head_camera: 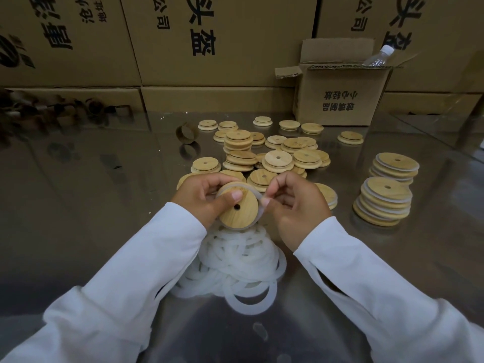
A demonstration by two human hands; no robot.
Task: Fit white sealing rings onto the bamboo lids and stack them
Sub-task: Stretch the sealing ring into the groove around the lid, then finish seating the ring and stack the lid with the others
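Observation:
My left hand (200, 196) grips a round bamboo lid (239, 212) with a small centre hole, thumb pressed on its face. A white sealing ring (259, 203) runs around the lid's rim, and my right hand (293, 205) pinches it at the lid's right edge. Directly below the lid lies a heap of loose white rings (235, 260). Behind my hands is a pile of bare bamboo lids (264, 153). At the right stand two stacks of lids with rings fitted, a near stack (382, 203) and a far stack (395, 169).
The shiny metal table (91, 179) is walled at the back by large printed cardboard boxes (209, 40). A small open carton (337, 93) holds a plastic bottle (379, 57). A brown cardboard ring (186, 132) stands alone; more brown rings (52, 111) crowd the far left.

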